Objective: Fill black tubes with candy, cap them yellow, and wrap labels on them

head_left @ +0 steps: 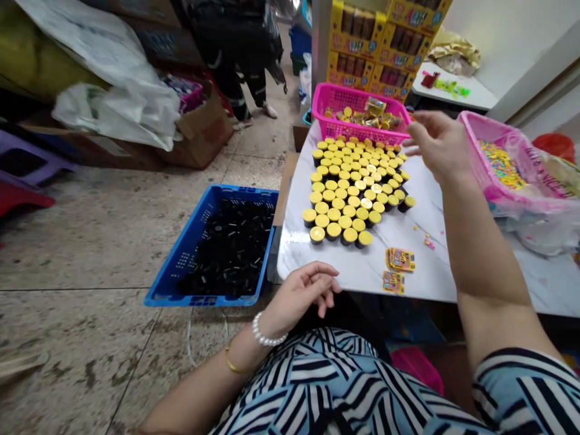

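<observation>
My left hand (pixel 302 294) rests at the near edge of the white table (pixel 421 272), fingers loosely curled and apart, holding nothing. My right hand (pixel 435 143) hovers over the far right side of a block of several small black cups with yellow tops (pixel 356 187), fingers spread and empty. Behind the cups stands a pink basket (pixel 362 99) with gold-wrapped pieces and more yellow-topped cups. Two small printed packets (pixel 399 260) lie near the table's front.
A blue crate (pixel 181 266) of black pieces sits on the floor left of the table. A pink tub lined with plastic (pixel 480 130) holds colourful sweets at right. Yellow display boxes (pixel 385 42) stand behind. A person (pixel 240 54) stands farther back among cardboard boxes and bags.
</observation>
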{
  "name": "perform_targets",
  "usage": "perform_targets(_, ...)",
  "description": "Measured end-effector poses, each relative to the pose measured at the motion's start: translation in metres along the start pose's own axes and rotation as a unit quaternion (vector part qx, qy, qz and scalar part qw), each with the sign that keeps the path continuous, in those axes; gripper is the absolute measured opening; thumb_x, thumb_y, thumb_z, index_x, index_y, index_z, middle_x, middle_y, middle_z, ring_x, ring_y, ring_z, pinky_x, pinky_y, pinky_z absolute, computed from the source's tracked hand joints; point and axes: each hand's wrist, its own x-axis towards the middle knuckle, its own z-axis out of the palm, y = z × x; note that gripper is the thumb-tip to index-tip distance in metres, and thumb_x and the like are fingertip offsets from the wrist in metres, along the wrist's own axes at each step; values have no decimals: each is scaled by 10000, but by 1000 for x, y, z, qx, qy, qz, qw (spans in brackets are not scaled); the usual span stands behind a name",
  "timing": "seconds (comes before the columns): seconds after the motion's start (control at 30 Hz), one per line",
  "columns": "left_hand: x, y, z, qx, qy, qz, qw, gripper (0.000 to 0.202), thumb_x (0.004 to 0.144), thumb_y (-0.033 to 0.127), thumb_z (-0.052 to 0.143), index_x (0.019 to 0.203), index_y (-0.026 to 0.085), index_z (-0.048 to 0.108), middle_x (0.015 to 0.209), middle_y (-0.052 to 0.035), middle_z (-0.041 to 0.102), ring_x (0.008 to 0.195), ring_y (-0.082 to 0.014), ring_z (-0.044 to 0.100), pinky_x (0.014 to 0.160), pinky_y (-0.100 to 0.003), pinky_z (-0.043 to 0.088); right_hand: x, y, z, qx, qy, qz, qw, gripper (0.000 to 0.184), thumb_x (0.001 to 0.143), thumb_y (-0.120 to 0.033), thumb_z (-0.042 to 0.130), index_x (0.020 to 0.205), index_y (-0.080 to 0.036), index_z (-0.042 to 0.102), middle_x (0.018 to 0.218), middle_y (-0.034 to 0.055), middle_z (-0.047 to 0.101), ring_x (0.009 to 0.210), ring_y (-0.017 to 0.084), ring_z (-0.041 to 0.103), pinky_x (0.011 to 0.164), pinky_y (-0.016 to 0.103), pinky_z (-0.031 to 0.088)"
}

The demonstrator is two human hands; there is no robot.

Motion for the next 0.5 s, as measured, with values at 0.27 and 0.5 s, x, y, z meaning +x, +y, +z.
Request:
perform_targets(0.27,-11,8,-38,327,263,253,872,217,908,364,771,1004,173,734,814,-29,726,670,-111,644,621,-206,535,-247,42,-28,-111,15,104,988,305,888,-489,740,994,-219,834,980,61,809,811,202,723,743,341,569)
perform_targets(0.5,50,18,-38,499,292,315,752,517,780,480,881,1170,199,690,937,-47,726,742,-172,653,720,-291,538,-277,97,-7,-149,-6,7,989,403,904,-633,652,996,-295,852,1013,61,791,894,260,737,849,419,590)
